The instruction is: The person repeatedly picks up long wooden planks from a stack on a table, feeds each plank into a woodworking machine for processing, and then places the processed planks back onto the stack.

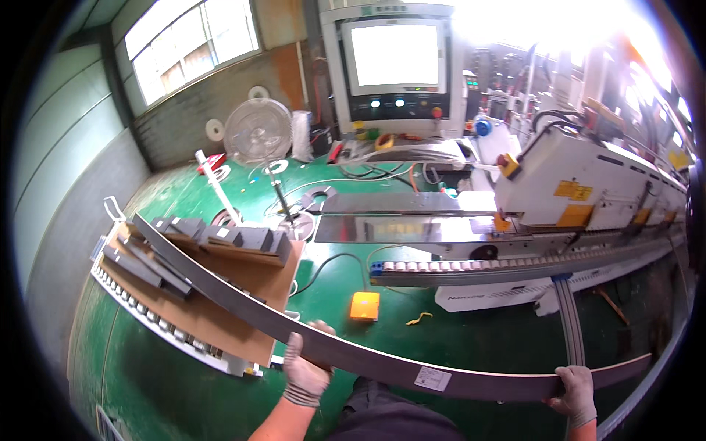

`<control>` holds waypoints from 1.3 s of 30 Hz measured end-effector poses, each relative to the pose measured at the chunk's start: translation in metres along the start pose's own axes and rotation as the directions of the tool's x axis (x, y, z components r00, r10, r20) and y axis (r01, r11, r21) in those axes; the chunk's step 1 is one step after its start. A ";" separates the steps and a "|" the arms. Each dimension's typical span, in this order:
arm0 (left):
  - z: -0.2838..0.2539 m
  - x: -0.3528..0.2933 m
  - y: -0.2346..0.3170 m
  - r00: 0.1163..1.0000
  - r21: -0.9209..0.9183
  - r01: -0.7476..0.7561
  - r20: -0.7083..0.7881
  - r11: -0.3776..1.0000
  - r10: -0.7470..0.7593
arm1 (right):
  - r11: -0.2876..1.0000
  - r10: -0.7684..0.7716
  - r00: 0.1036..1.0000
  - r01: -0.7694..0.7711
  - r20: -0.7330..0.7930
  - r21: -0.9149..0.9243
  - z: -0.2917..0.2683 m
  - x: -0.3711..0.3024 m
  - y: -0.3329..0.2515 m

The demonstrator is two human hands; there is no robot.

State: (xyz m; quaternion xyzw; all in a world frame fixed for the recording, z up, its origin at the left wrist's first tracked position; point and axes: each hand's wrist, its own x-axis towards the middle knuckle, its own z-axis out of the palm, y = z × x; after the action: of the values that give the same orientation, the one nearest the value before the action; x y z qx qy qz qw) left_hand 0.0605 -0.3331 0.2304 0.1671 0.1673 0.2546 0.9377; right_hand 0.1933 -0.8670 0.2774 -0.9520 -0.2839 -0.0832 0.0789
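Green floor below, long grey panel (353,353) between left hand (304,371) and right hand (573,393).

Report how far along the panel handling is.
Done: several grey panels already lie stacked on the brown board of the roller cart. In hand: the left hand and right hand carry one long grey panel. Left: that panel is not yet on the machine's roller track.

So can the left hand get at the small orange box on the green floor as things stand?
Probably not right away. The left hand is gripping the long grey panel, which the right hand also holds, and that panel runs between the hand and the orange box. The floor around the box looks open otherwise.
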 end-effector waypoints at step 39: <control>-0.055 0.012 -0.226 0.106 0.708 0.687 -0.323 -0.166 -0.940 | -0.032 0.961 0.011 -0.988 -0.276 -0.153 0.051 -0.505 -0.123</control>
State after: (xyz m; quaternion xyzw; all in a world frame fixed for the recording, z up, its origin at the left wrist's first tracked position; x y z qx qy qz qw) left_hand 0.1439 -0.4978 0.0886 0.4125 0.1672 -0.5431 0.7120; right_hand -0.2856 -1.0212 0.1377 -0.8687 0.4871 -0.0872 -0.0209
